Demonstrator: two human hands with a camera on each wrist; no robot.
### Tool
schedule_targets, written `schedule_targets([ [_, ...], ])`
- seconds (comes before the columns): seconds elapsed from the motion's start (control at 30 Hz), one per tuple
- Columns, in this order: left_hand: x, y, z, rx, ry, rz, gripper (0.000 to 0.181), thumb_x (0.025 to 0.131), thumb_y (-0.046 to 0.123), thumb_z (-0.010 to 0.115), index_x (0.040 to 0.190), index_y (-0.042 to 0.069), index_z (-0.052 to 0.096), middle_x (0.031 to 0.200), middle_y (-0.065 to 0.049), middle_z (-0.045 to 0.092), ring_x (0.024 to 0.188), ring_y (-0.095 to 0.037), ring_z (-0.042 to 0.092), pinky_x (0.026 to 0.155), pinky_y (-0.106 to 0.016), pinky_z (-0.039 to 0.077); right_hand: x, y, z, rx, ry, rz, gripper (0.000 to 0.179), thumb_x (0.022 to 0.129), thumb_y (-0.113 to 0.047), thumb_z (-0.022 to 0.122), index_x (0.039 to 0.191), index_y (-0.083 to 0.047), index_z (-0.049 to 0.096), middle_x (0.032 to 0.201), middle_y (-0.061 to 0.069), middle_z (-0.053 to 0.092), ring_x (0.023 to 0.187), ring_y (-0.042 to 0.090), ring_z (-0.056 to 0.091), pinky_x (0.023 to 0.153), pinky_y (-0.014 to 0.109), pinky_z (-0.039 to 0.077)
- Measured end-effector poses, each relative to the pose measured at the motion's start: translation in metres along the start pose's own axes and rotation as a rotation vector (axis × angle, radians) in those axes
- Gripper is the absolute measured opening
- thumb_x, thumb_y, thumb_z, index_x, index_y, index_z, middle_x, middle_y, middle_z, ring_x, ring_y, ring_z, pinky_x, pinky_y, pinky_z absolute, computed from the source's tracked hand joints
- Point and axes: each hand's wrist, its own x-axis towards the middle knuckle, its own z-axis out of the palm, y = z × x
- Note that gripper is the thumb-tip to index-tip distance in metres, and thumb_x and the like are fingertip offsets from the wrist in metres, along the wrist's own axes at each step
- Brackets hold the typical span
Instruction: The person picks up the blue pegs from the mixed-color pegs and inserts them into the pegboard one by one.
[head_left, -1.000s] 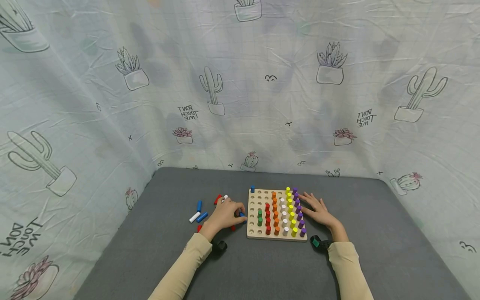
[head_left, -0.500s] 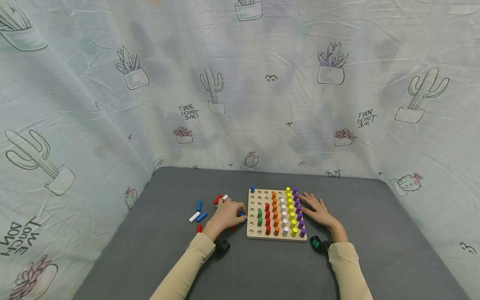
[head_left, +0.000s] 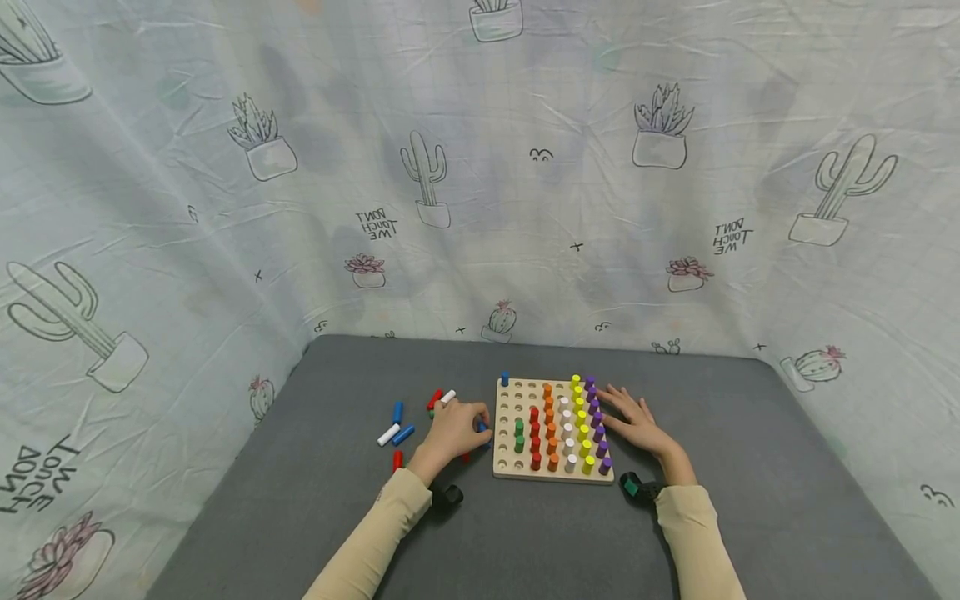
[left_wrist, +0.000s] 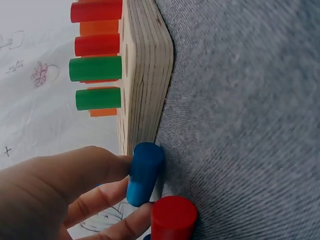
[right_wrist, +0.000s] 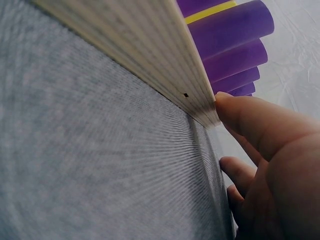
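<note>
My left hand is beside the left edge of a wooden pegboard. Its thumb and fingers pinch a blue peg, which leans near the board's side in the left wrist view. A red peg stands out close by its fingertips. On the board are rows of purple, yellow, white, orange, red and green pegs, plus one blue peg at the far left corner. Spread on the table, my right hand has its thumb at the board's right side, next to the purple pegs.
Loose pegs lie left of the board: a blue peg, a white peg, a red peg and several others, some partly behind the left hand. The grey table meets a patterned curtain behind and at the sides.
My left hand and forearm have shifted slightly to the right, uncovering more of the red peg near the wrist. The right hand and the board stay put.
</note>
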Motion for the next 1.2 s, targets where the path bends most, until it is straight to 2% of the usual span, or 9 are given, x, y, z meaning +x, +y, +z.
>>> schedule_targets([
  [0.3, 0.001, -0.001, -0.002, -0.145, -0.101, -0.056, 0.007, 0.080, 0.023, 0.070, 0.085, 0.021, 0.065, 0.064, 0.009, 0.054, 0.064, -0.010, 0.043, 0.076, -0.045, 0.028, 0.000, 0.000, -0.001, -0.009, 0.000, -0.002, 0.057, 0.096, -0.031, 0.049, 0.144, -0.008, 0.032, 0.150, 0.026, 0.015, 0.138, 0.047, 0.000, 0.104, 0.063, -0.012],
  [0.67, 0.004, -0.007, -0.006, -0.240, -0.117, -0.055, 0.008, 0.080, 0.021, 0.071, 0.086, 0.018, 0.066, 0.073, 0.009, 0.060, 0.067, -0.007, 0.052, 0.078, -0.047, 0.029, 0.000, 0.001, -0.001, -0.005, 0.009, -0.012, 0.057, 0.095, -0.031, 0.050, 0.143, -0.007, 0.033, 0.150, 0.028, 0.015, 0.137, 0.049, 0.000, 0.103, 0.064, -0.012],
  [0.9, 0.009, -0.011, -0.008, -0.263, -0.075, -0.052, 0.010, 0.080, 0.022, 0.071, 0.088, 0.018, 0.066, 0.078, 0.007, 0.063, 0.078, -0.017, 0.058, 0.081, -0.049, 0.032, 0.000, 0.001, -0.001, -0.006, 0.010, -0.012, 0.056, 0.095, -0.031, 0.050, 0.143, -0.007, 0.033, 0.150, 0.027, 0.015, 0.137, 0.048, 0.000, 0.104, 0.063, -0.012],
  [1.03, 0.011, -0.013, -0.008, -0.308, -0.042, -0.072, 0.011, 0.082, 0.021, 0.071, 0.090, 0.017, 0.066, 0.082, 0.004, 0.064, 0.088, -0.024, 0.055, 0.087, -0.052, 0.027, -0.001, -0.001, 0.000, -0.012, 0.011, -0.013, 0.056, 0.095, -0.030, 0.050, 0.143, -0.007, 0.033, 0.149, 0.028, 0.015, 0.137, 0.049, 0.000, 0.104, 0.064, -0.011],
  [1.2, 0.013, -0.014, -0.008, -0.348, -0.012, -0.075, 0.010, 0.082, 0.021, 0.071, 0.090, 0.018, 0.066, 0.084, 0.004, 0.064, 0.088, -0.025, 0.056, 0.093, -0.054, 0.023, 0.000, -0.002, 0.000, -0.014, 0.011, -0.013, 0.056, 0.096, -0.030, 0.050, 0.143, -0.007, 0.033, 0.150, 0.028, 0.015, 0.137, 0.049, 0.000, 0.104, 0.063, -0.012],
])
